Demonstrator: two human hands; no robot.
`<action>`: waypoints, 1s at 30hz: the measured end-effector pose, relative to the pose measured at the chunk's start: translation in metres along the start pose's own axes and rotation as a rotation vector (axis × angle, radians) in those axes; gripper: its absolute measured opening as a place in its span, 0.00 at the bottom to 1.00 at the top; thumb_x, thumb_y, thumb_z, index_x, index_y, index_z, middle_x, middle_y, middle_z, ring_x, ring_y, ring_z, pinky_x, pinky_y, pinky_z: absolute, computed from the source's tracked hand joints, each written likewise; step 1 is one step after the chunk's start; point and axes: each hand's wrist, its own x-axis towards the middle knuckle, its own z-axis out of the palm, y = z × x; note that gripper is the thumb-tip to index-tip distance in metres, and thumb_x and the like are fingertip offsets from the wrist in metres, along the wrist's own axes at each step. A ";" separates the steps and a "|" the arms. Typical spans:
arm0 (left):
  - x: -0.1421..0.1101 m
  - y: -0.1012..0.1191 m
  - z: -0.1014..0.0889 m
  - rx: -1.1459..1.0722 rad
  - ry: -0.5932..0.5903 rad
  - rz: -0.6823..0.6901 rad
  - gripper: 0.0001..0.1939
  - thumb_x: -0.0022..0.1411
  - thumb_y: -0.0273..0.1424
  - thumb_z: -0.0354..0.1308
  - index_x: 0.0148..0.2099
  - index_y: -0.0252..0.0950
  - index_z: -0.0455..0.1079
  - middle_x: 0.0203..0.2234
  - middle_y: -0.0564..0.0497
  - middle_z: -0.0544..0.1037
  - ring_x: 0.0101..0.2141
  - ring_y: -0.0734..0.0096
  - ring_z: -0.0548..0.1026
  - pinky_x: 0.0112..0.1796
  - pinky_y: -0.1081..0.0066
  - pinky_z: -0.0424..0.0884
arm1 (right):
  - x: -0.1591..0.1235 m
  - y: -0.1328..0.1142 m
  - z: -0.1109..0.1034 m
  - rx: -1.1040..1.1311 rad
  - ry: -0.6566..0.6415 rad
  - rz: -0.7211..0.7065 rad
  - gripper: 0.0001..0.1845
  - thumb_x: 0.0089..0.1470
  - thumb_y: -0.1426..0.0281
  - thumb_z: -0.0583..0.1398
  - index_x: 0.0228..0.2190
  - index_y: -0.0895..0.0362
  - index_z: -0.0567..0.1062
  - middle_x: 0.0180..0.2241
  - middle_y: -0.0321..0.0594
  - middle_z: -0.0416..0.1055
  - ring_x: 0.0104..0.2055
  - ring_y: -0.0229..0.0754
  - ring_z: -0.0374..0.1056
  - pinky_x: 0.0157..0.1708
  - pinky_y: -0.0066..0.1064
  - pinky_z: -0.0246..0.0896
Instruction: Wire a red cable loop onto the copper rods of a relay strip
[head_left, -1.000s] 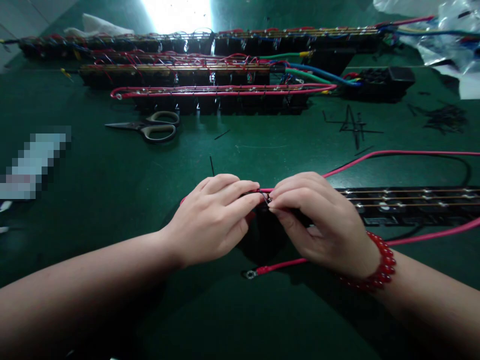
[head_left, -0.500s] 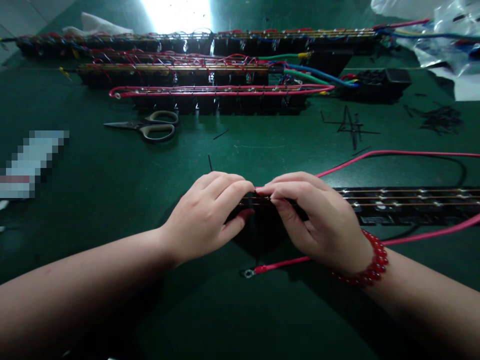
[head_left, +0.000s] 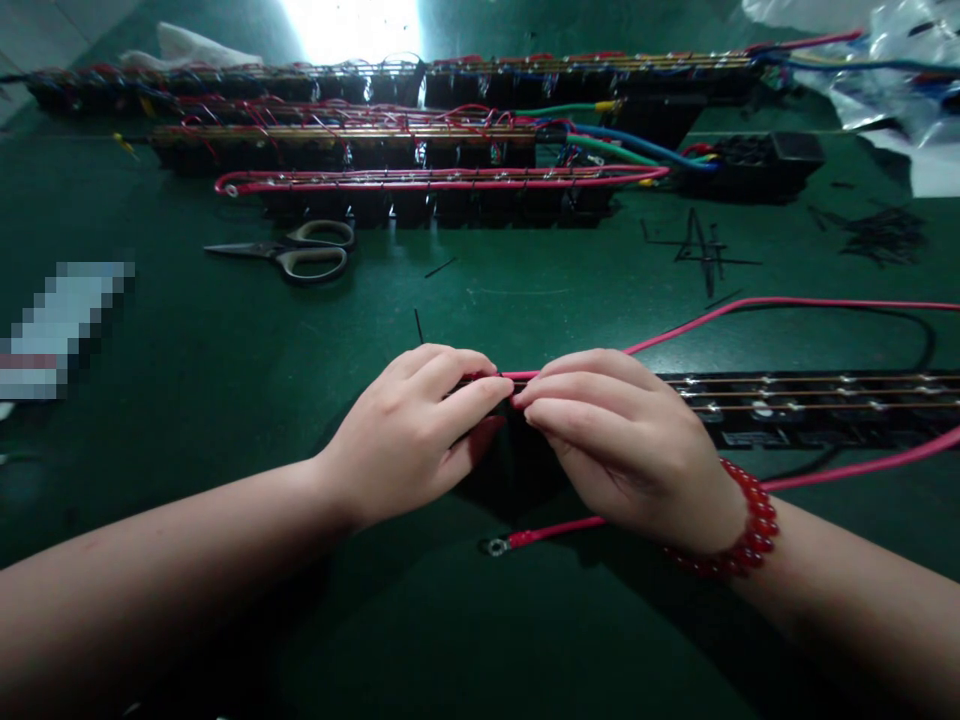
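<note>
Your right hand (head_left: 630,440) has bunched its fingertips beside your half-curled left hand (head_left: 420,430), keeping work at the red cable (head_left: 519,376) along the brass-railed black strip (head_left: 821,392) on the desk (head_left: 420,640), though I can't tell what either holds.

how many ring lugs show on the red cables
2: a near lug on the cable running under the right hand, and a far lug at the left end of the red loop behind the scissors. Others may be hidden.
</note>
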 end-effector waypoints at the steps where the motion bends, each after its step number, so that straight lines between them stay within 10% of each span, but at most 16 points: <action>1: 0.000 0.000 0.000 0.000 -0.005 0.002 0.13 0.67 0.27 0.54 0.51 0.31 0.72 0.45 0.43 0.77 0.45 0.61 0.74 0.47 0.61 0.71 | 0.000 -0.001 0.000 0.000 0.000 0.001 0.08 0.54 0.81 0.59 0.35 0.58 0.72 0.36 0.44 0.78 0.41 0.46 0.71 0.43 0.39 0.70; 30: -0.005 0.005 -0.002 0.131 0.079 0.052 0.10 0.64 0.29 0.57 0.46 0.39 0.75 0.41 0.47 0.76 0.40 0.62 0.71 0.42 0.60 0.66 | -0.001 -0.003 -0.004 -0.103 0.128 0.098 0.09 0.55 0.78 0.62 0.36 0.53 0.74 0.32 0.39 0.78 0.35 0.45 0.73 0.36 0.38 0.70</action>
